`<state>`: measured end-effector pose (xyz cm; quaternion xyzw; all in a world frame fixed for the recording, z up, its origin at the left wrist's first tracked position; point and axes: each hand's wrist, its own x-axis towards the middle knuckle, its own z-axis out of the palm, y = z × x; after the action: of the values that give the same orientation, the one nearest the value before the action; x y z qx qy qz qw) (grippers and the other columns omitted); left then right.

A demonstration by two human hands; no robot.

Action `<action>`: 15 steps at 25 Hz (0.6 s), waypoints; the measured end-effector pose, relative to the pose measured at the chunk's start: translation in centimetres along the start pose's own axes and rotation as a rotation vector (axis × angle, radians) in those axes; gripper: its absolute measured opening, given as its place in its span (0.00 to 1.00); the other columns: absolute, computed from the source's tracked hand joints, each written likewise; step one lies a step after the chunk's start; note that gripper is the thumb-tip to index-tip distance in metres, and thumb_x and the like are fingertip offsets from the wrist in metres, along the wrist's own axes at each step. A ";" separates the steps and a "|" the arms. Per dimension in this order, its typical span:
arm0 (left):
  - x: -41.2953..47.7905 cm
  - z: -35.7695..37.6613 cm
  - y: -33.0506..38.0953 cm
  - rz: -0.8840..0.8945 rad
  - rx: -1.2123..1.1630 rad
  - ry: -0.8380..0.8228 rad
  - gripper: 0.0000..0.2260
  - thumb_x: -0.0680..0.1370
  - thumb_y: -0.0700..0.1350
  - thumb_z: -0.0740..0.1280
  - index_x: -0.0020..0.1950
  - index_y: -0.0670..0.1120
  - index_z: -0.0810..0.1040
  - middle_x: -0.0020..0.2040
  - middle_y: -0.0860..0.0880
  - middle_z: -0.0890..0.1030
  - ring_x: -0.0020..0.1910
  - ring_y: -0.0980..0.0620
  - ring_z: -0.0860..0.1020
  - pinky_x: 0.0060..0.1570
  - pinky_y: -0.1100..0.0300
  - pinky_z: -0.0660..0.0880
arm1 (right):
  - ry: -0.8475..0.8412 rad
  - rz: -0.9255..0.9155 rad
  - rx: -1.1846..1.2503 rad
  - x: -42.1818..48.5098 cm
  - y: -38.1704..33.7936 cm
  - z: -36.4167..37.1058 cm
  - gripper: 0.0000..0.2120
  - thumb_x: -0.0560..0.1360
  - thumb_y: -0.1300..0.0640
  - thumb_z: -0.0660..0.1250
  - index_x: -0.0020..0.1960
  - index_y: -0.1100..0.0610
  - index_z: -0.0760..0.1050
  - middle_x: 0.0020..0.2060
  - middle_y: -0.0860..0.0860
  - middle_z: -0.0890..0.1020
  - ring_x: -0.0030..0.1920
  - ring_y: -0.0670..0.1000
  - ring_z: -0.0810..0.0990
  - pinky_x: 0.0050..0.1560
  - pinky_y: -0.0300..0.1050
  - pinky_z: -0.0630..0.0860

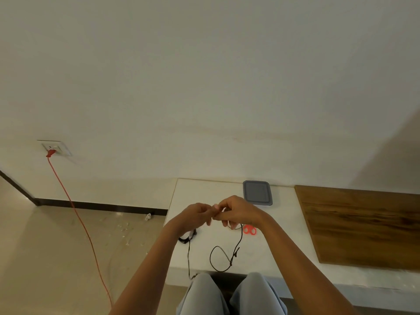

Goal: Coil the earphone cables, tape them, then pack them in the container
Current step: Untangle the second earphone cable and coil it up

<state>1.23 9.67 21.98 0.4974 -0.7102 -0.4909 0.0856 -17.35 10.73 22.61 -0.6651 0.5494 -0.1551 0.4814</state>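
Right grip (238, 212), frame centre: fingers curled, pinching the earphone cable (240, 238); the strand hangs from it to a loose loop on the white bench (204, 189), lower centre; left grip (197, 214): fingertips curled against the right's, seemingly pinching the same strand, too small to confirm; second cable (184, 240): dark bundle beneath the left wrist, one strand trailing over the bench's near edge; container (245, 189): grey, upper right of the hands, nothing visible inside; orange scissors (249, 230): just right of the hands; status, judged: coiling barely begun; taping and packing outstanding.
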 end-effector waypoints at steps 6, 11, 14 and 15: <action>-1.3 -4.5 -4.9 -0.028 0.032 0.421 0.12 0.79 0.52 0.64 0.38 0.54 0.82 0.32 0.54 0.78 0.28 0.58 0.70 0.33 0.64 0.67 | 0.139 0.080 0.005 -1.5 3.2 -3.0 0.06 0.74 0.52 0.71 0.42 0.55 0.80 0.27 0.48 0.81 0.27 0.44 0.77 0.34 0.39 0.75; -2.3 -6.5 -8.0 -0.214 0.009 0.688 0.15 0.81 0.49 0.61 0.38 0.47 0.80 0.36 0.42 0.81 0.35 0.48 0.75 0.37 0.59 0.69 | 0.376 0.035 0.257 -2.0 3.2 -5.3 0.05 0.76 0.59 0.68 0.42 0.57 0.80 0.34 0.48 0.82 0.35 0.50 0.77 0.40 0.39 0.76; -1.4 -5.9 -7.7 -0.274 0.034 0.616 0.16 0.81 0.50 0.59 0.40 0.44 0.80 0.39 0.45 0.82 0.43 0.44 0.79 0.41 0.57 0.71 | 0.382 -0.009 0.355 -1.5 2.0 -5.1 0.09 0.78 0.61 0.64 0.40 0.57 0.79 0.34 0.50 0.78 0.36 0.52 0.75 0.40 0.43 0.77; -0.9 -5.5 -7.1 -0.272 0.051 0.550 0.17 0.81 0.52 0.59 0.45 0.42 0.80 0.42 0.45 0.83 0.47 0.44 0.80 0.43 0.57 0.72 | 0.375 -0.018 0.397 -1.3 1.5 -4.7 0.10 0.79 0.62 0.64 0.40 0.56 0.79 0.33 0.51 0.76 0.34 0.51 0.74 0.37 0.43 0.77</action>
<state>9.43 6.87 19.51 0.7042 -0.5993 -0.3266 0.1956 -22.16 9.79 24.10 -0.5224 0.5817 -0.3846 0.4908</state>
